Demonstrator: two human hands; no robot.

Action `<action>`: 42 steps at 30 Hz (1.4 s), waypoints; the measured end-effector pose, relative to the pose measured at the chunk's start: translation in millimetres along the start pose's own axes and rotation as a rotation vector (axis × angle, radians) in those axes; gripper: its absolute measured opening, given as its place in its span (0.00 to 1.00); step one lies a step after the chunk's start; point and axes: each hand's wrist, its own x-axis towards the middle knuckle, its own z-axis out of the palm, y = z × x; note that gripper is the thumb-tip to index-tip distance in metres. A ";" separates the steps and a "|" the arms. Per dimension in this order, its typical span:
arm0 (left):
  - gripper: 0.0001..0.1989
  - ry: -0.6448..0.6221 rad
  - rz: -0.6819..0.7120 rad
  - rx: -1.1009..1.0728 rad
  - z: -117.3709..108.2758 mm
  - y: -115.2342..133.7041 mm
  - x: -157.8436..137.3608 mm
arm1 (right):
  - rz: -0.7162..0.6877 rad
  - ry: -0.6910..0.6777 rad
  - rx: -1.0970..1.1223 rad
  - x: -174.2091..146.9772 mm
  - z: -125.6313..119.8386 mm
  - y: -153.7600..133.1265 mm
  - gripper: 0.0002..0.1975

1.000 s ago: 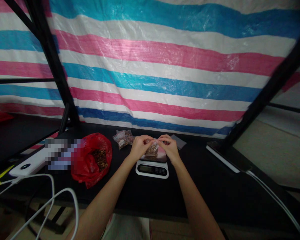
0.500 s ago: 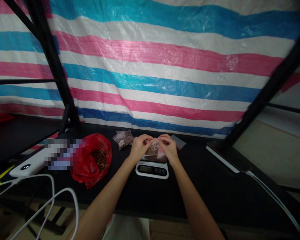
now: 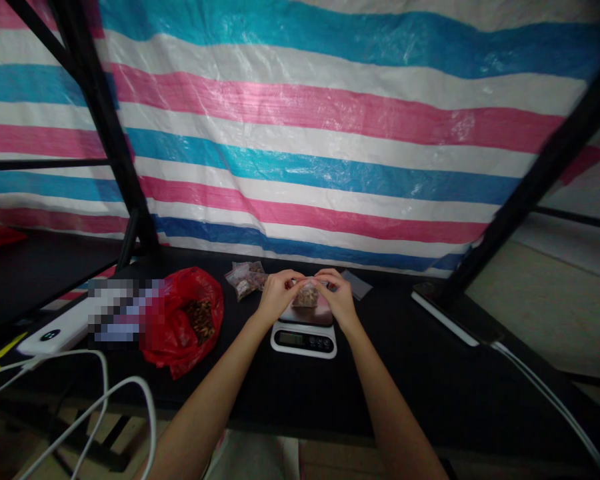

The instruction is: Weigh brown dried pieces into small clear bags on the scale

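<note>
Both hands pinch the top edge of a small clear zip bag (image 3: 305, 297) with brown pieces in its lower part. My left hand (image 3: 281, 293) has its thumb and fingers closed on the left of the edge, my right hand (image 3: 336, 293) on the right. The bag is over the metal plate of a white kitchen scale (image 3: 303, 340); whether it rests on the plate I cannot tell. Left of my left hand lie several filled zip bags (image 3: 245, 279). A flat clear bag (image 3: 357, 285) lies just beyond my right hand.
An opened red plastic bag (image 3: 180, 340) of brown pieces sits to the left. Beside it is a white power bank (image 3: 55, 333) with white cables (image 3: 147, 400). At the right lies a dark-topped white device (image 3: 450, 317) with a cable. Striped sheeting (image 3: 305, 153) hangs behind the black table (image 3: 395, 373).
Both hands stay at the bag's top edge with only slight finger movement. The bag's lower part looks a little shifted over the scale.
</note>
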 end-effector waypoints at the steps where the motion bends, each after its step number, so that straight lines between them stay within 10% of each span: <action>1: 0.09 0.000 0.005 0.005 0.1 -0.1 -0.1 | -0.003 0.003 -0.002 0.0 -0.1 -0.3 0.03; 18: 0.12 0.119 -0.114 -0.145 -3.0 -5.9 3.2 | 0.092 0.090 0.030 0.5 -0.3 3.3 0.07; 42: 0.12 -0.038 -0.167 -0.307 -0.9 -14.6 4.7 | 0.077 0.058 0.109 0.1 -0.8 7.7 0.07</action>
